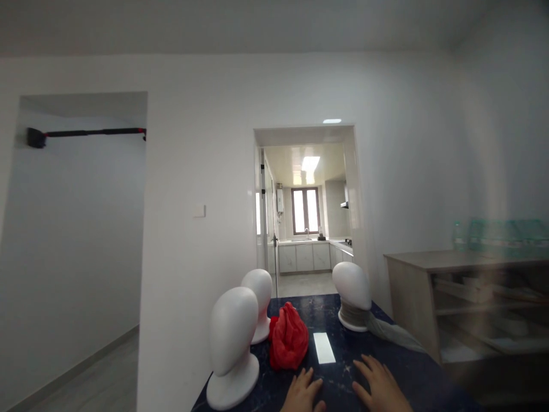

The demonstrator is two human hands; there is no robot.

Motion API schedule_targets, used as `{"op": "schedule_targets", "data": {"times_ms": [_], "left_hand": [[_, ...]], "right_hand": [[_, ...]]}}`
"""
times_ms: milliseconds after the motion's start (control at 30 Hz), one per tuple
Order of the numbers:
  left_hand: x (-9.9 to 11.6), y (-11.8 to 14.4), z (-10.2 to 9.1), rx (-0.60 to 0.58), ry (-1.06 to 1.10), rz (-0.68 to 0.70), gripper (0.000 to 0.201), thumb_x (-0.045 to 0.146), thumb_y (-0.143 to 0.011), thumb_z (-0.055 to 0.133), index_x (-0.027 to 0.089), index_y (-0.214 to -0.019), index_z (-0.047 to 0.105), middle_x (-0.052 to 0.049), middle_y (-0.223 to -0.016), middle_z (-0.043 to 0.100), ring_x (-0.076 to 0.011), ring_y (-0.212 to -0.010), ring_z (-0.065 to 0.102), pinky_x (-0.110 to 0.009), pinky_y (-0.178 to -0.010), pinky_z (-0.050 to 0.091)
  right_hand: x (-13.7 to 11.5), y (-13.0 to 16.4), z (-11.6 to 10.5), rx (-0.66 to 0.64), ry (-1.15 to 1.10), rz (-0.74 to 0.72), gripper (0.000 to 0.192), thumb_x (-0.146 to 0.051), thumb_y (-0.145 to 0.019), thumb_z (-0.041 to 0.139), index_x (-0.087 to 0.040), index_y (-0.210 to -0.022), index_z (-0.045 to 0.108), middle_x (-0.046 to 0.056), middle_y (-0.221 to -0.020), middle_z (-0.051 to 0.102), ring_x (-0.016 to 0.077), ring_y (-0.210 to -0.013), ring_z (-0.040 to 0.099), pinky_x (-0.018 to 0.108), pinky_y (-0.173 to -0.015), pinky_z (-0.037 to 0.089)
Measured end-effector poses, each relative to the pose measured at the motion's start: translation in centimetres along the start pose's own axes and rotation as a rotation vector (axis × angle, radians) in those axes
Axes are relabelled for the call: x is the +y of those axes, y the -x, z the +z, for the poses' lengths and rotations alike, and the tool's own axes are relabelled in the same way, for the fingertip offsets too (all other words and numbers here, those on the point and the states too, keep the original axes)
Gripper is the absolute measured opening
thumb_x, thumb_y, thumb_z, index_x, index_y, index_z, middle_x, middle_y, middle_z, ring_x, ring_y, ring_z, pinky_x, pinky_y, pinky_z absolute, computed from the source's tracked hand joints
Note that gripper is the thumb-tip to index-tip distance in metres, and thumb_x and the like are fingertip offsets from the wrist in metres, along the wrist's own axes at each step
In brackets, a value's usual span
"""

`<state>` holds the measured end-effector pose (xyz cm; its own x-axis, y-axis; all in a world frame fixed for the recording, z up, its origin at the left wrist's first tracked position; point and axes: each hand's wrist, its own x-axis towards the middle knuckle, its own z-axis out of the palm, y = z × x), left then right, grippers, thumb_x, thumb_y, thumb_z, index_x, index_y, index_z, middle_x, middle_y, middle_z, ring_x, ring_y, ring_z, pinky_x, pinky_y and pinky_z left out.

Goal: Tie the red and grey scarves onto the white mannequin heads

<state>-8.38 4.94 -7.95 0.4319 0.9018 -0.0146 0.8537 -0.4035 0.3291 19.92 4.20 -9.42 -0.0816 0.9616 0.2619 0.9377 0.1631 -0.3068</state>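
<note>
ok, lh nr red cloth

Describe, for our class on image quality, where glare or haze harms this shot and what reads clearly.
In the head view, the window is bleached white by glare; in the head view, a pale hazy streak at right smears the bottles; in the head view, the left hand, right hand and red cloth are distinct.
</note>
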Motion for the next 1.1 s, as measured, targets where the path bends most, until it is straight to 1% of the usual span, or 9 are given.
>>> {"op": "schedule_targets", "data": {"times_ms": [100,233,367,533,600,700,833,967,1100], "left_hand": [[0.1,0.1,-0.1,0.081,-0.013,-0.010,0.068,0.038,-0.091,0.060,0.024,-0.158,0.051,-0.014,-0.172,0.032,-0.0366,-0.161,0.026,-0.059,-0.132,0.021],[0.4,0.4,-0.4,-0.001,-0.033,-0.032,0.069,0.038,-0.091,0.061,0.024,-0.157,0.051,-0.014,-0.170,0.037,-0.0352,-0.160,0.031,-0.057,-0.132,0.023],[0.8,0.8,-0.6,0.064,-0.038,-0.062,0.067,0.036,-0.092,0.058,0.022,-0.157,0.052,-0.014,-0.173,0.029,-0.0344,-0.162,0.026,-0.053,-0.133,0.023],[0.8,0.7,-0.4,0.163,-0.052,-0.078,0.074,0.030,-0.091,0.058,0.018,-0.162,0.041,-0.015,-0.175,0.016,-0.0336,-0.164,0.016,-0.052,-0.134,0.020],[0.7,0.5,-0.2,0.228,-0.050,-0.066,0.075,0.028,-0.092,0.056,0.020,-0.164,0.038,-0.012,-0.175,0.014,-0.0317,-0.164,0.014,-0.052,-0.134,0.018],[0.5,0.5,-0.1,0.142,-0.061,-0.045,0.072,0.039,-0.094,0.058,0.023,-0.162,0.041,-0.011,-0.174,0.020,-0.0352,-0.163,0.019,-0.058,-0.133,0.019],[0.5,0.8,-0.3,0.236,-0.110,-0.047,0.070,0.042,-0.099,0.048,0.023,-0.165,0.034,-0.008,-0.175,0.016,-0.0330,-0.164,0.012,-0.057,-0.134,0.015],[0.6,0.9,-0.4,0.149,-0.098,-0.063,0.073,0.048,-0.098,0.049,0.020,-0.164,0.035,-0.009,-0.174,0.021,-0.0338,-0.163,0.017,-0.056,-0.133,0.019],[0.8,0.9,-0.4,0.334,-0.104,-0.038,0.066,0.042,-0.104,0.039,0.021,-0.166,0.031,-0.005,-0.175,0.015,-0.0278,-0.164,0.014,-0.052,-0.135,0.015]], "right_hand": [[-0.1,0.0,0.1,-0.017,-0.017,0.000,0.064,-0.056,-0.093,0.053,-0.026,-0.148,0.063,0.013,-0.162,0.052,0.0374,-0.154,0.043,0.058,-0.128,0.030],[-0.1,0.0,0.1,0.075,-0.045,-0.026,0.064,-0.056,-0.095,0.053,-0.027,-0.152,0.059,0.011,-0.165,0.049,0.0359,-0.156,0.039,0.056,-0.129,0.029],[-0.5,0.1,-0.4,0.040,-0.053,-0.023,0.061,-0.058,-0.094,0.054,-0.029,-0.148,0.063,0.011,-0.163,0.053,0.0363,-0.155,0.041,0.056,-0.128,0.029],[-1.1,0.2,-1.4,0.208,-0.062,-0.021,0.071,-0.063,-0.099,0.045,-0.030,-0.162,0.043,0.008,-0.173,0.035,0.0326,-0.163,0.022,0.055,-0.133,0.018],[-1.2,0.3,-1.3,0.107,-0.058,-0.015,0.074,-0.066,-0.098,0.046,-0.029,-0.162,0.043,0.008,-0.173,0.036,0.0336,-0.163,0.021,0.057,-0.132,0.017],[-1.2,0.5,-1.2,-0.054,-0.054,-0.008,0.077,-0.069,-0.096,0.048,-0.029,-0.162,0.043,0.009,-0.173,0.033,0.0351,-0.163,0.021,0.059,-0.132,0.017],[-1.3,0.6,-1.7,0.103,-0.041,0.010,0.085,-0.073,-0.099,0.034,-0.025,-0.168,0.022,0.007,-0.178,0.016,0.0309,-0.166,0.008,0.057,-0.134,0.009],[-1.6,0.6,-2.4,-0.033,-0.033,-0.002,0.088,-0.075,-0.097,0.038,-0.021,-0.166,0.033,0.010,-0.176,0.023,0.0338,-0.165,0.013,0.058,-0.133,0.012],[-1.6,0.6,-2.7,0.107,-0.035,-0.054,0.086,-0.072,-0.100,0.034,-0.023,-0.169,0.020,0.005,-0.178,0.015,0.0297,-0.166,0.006,0.056,-0.134,0.005]]}}
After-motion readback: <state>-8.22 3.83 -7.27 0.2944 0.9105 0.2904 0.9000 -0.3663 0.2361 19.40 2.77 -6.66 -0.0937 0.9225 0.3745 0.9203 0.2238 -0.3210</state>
